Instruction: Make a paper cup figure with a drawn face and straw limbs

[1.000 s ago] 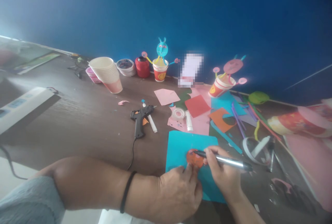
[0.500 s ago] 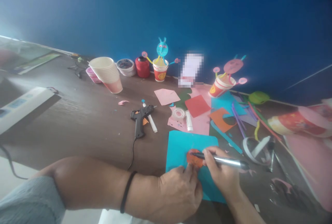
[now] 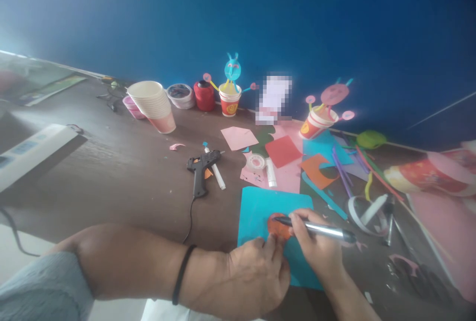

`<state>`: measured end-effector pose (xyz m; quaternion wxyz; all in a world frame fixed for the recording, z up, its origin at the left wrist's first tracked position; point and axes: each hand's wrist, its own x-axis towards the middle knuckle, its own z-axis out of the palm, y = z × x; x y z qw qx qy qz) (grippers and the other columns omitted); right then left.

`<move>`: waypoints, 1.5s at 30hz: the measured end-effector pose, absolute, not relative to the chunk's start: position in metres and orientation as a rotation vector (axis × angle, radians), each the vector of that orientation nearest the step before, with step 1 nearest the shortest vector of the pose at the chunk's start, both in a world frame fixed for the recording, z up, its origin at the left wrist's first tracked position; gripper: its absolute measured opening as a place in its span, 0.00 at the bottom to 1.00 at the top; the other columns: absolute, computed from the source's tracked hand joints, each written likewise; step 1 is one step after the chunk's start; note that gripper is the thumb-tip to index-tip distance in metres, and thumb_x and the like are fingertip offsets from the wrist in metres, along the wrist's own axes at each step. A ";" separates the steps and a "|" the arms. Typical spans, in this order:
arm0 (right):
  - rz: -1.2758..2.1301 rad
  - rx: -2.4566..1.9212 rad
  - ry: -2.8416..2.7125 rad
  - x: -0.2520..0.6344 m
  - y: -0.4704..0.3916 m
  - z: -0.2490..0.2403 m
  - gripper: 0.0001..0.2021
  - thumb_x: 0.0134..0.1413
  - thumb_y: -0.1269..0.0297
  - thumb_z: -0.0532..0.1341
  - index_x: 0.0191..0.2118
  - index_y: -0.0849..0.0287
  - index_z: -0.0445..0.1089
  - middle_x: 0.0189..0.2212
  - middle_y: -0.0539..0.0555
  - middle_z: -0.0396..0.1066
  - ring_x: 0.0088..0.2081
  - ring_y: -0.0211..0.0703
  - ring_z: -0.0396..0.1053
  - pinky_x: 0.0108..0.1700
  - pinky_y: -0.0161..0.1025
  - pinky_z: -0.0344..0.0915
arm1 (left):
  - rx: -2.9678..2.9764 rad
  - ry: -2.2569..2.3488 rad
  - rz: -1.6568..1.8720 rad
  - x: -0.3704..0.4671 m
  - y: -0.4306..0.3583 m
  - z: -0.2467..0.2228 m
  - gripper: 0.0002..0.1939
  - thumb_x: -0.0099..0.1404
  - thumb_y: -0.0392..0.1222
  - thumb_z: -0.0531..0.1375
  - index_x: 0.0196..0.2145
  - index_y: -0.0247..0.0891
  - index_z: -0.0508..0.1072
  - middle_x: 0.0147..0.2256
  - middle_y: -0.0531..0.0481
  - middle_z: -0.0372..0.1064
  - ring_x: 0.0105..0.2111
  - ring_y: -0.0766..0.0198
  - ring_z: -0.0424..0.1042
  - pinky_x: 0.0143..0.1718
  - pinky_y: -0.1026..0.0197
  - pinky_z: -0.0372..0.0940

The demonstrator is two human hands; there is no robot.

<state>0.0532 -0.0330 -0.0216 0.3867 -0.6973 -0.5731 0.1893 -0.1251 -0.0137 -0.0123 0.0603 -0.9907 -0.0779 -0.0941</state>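
An orange paper circle (image 3: 277,224) lies on a blue sheet (image 3: 256,212). My left hand (image 3: 260,274) presses its fingertips on the circle's lower edge, the fingers held together and bent. Between the thumb and fingers of my right hand (image 3: 318,249) is a silver and black marker (image 3: 325,230), its dark tip at the circle's upper part. Any fresh mark under the tip is too small to tell. Pink paper (image 3: 292,179), a white tape roll (image 3: 256,162) and a glue stick (image 3: 271,173) lie just beyond the blue sheet.
A black glue gun (image 3: 201,174) with its cord lies left of the sheet. Stacked paper cups (image 3: 152,105) and two cup figures, one blue-headed (image 3: 230,97), one pink-headed (image 3: 320,120), stand behind. Purple strips (image 3: 342,172), a tape ring (image 3: 351,217) and scissors (image 3: 420,276) are at the right.
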 end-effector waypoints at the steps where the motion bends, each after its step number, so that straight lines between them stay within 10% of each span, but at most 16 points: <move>1: 0.471 -1.777 -1.444 0.053 -0.033 -0.021 0.12 0.58 0.56 0.55 0.28 0.56 0.68 0.18 0.48 0.71 0.22 0.41 0.72 0.27 0.34 0.66 | -2.998 -0.245 -0.279 -0.125 -0.014 -0.012 0.12 0.61 0.38 0.55 0.40 0.28 0.70 0.48 0.28 0.67 0.44 0.49 0.69 0.31 0.57 0.63; 45: 0.349 -1.739 -1.516 0.057 -0.031 -0.023 0.11 0.58 0.60 0.55 0.28 0.57 0.67 0.16 0.47 0.71 0.19 0.37 0.71 0.24 0.30 0.65 | -2.981 -0.194 -0.260 -0.124 -0.013 -0.010 0.12 0.60 0.38 0.56 0.40 0.28 0.70 0.48 0.29 0.68 0.46 0.45 0.69 0.36 0.53 0.63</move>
